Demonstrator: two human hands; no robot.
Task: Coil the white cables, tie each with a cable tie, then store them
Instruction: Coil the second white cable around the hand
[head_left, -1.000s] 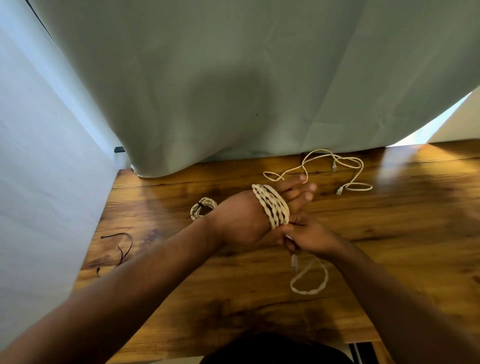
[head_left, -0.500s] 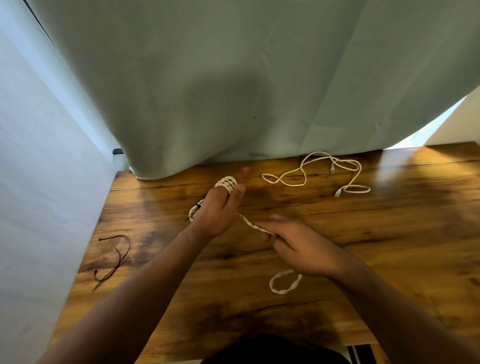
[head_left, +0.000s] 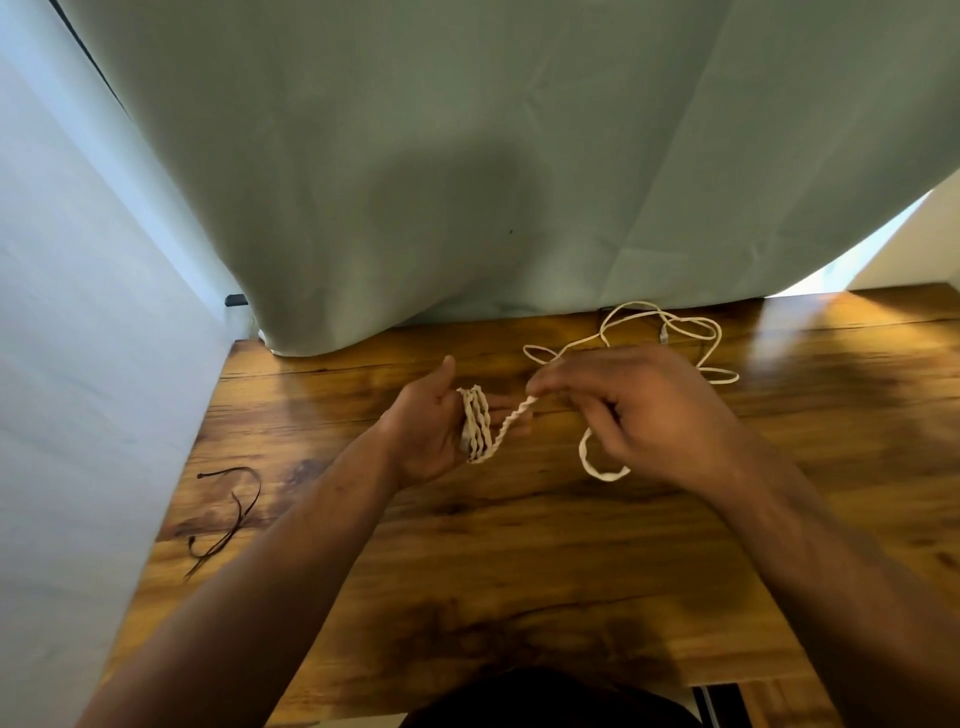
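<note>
Cable ties (head_left: 242, 522) lie left; loose cable (head_left: 718, 340) beyond.

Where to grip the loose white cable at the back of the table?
Pinch the loose white cable at its rightmost loop, coming from above on the near side. It lies flat in slack loops on the table, and the curtain hangs close behind, so the far side looks blocked.

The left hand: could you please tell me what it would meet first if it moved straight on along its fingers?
Probably the right hand, which pinches the free strand of the twisted white cable wound round the left hand; depth is unclear, so they may pass.
</note>
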